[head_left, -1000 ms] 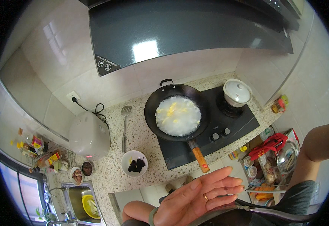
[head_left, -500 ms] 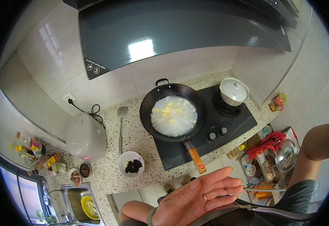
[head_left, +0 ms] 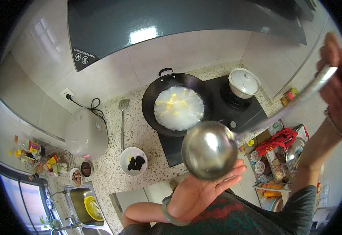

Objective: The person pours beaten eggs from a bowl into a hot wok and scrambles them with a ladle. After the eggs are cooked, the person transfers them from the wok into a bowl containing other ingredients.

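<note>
My right hand [head_left: 335, 80], raised at the right edge, is wrapped round the long handle of a metal ladle [head_left: 209, 150]. The ladle's shiny round bowl hangs in front of the cooktop's near edge, over my left hand [head_left: 196, 199]. Palm up, with fingers stretched out, the left hand is partly covered by the bowl; whether they touch I cannot tell. Beyond the ladle sits a black wok [head_left: 149, 105] on the cooktop, holding white bubbling liquid with yellow bits [head_left: 178, 108]. The ladle hides the wok's wooden handle.
A lidded white pot [head_left: 244, 83] occupies the right burner. Left of the wok lie a slotted turner [head_left: 122, 117] and a white bowl [head_left: 124, 168] of dark pieces. Farther left are a rice cooker [head_left: 85, 135], small bowls and a sink [head_left: 75, 197] holding a yellow basket. The range hood overhangs above.
My right hand has come into view with the ladle, whose bowl now covers part of my left hand. The left hand stays palm up. The whole view has shifted slightly.
</note>
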A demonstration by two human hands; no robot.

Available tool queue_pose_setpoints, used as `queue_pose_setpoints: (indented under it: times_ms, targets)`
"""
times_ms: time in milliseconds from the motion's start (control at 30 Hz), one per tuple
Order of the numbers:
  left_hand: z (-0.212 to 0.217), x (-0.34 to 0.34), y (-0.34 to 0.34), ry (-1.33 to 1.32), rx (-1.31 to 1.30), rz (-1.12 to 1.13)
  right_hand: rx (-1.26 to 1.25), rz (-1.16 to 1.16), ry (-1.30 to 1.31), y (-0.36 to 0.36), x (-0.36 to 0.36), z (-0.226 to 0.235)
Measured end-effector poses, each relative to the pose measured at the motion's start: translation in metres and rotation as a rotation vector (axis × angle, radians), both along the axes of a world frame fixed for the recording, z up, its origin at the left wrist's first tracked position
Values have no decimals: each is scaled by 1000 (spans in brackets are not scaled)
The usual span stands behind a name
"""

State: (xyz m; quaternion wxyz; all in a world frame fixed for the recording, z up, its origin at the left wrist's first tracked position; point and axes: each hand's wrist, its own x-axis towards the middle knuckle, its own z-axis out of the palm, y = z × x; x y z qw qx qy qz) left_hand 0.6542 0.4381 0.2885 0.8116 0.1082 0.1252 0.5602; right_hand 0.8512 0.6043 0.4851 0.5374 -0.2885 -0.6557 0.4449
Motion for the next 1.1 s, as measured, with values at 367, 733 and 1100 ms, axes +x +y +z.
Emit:
queue_pose_setpoints:
  times_ms: [367,733,1100]
  targets:
    - [-48,13,56,50,-53,157,-38,-84,-275,33,-56,-144]
    - [-132,34,125,110,-86,328,60,-201,-253,-2,-97,-300]
    - [-142,-1,122,225,-366,407,-56,126,-183,14,-62,-343]
